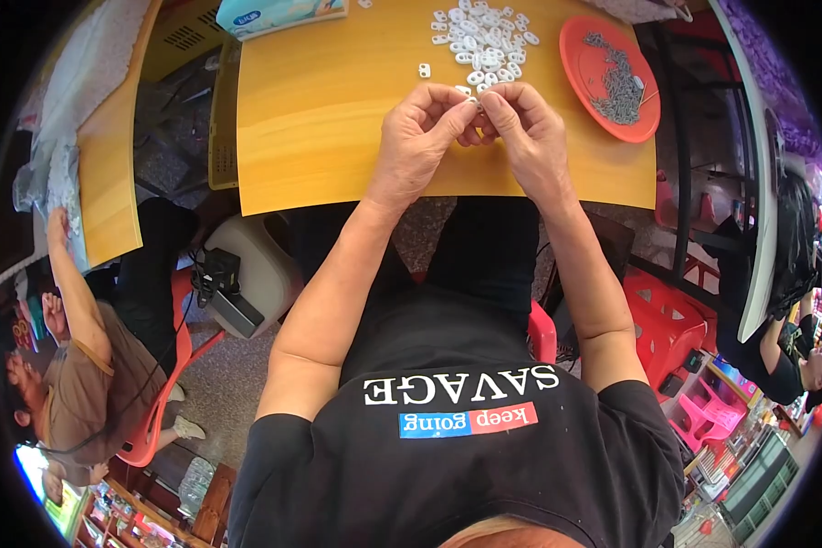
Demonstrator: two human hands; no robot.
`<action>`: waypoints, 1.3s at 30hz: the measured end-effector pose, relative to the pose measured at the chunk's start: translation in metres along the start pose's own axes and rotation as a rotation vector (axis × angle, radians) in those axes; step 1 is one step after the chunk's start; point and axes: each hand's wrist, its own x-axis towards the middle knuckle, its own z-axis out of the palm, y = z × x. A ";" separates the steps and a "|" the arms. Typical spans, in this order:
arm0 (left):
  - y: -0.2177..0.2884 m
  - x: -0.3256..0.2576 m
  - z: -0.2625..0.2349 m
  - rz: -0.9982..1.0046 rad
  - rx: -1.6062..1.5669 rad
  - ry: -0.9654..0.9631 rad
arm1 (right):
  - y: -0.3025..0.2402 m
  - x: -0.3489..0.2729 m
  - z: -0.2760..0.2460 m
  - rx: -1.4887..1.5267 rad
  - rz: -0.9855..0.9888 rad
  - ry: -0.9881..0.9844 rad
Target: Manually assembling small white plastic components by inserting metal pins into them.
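Both my hands meet over the near part of the yellow table (pixel 329 119), fingertips almost touching. My left hand (pixel 413 139) is closed in a pinch on a small white plastic piece (pixel 472 101), mostly covered by the fingers. Thumb and forefinger of my right hand (pixel 534 142) press together right beside it; what they hold is too small and hidden to make out. Just beyond my fingertips lies a loose pile of white plastic pieces (pixel 486 41), oval with two holes each. To the right, a red plate (pixel 577 57) carries many small grey metal-looking parts (pixel 619 91).
One white piece (pixel 424 69) lies apart, left of the pile. A blue-and-white tissue pack (pixel 283 14) sits at the far left table edge. On the left, another person (pixel 91 365) sits at a second table (pixel 110 196). Red plastic stools (pixel 662 320) stand at right.
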 end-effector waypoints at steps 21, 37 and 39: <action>-0.001 0.000 0.000 0.014 -0.006 0.034 | 0.004 0.000 0.008 0.006 -0.054 0.050; -0.003 0.000 0.002 0.030 0.046 0.068 | 0.007 -0.004 0.010 -0.016 -0.052 0.064; -0.002 0.000 0.004 0.033 0.072 0.059 | 0.006 -0.001 0.009 0.021 -0.037 0.064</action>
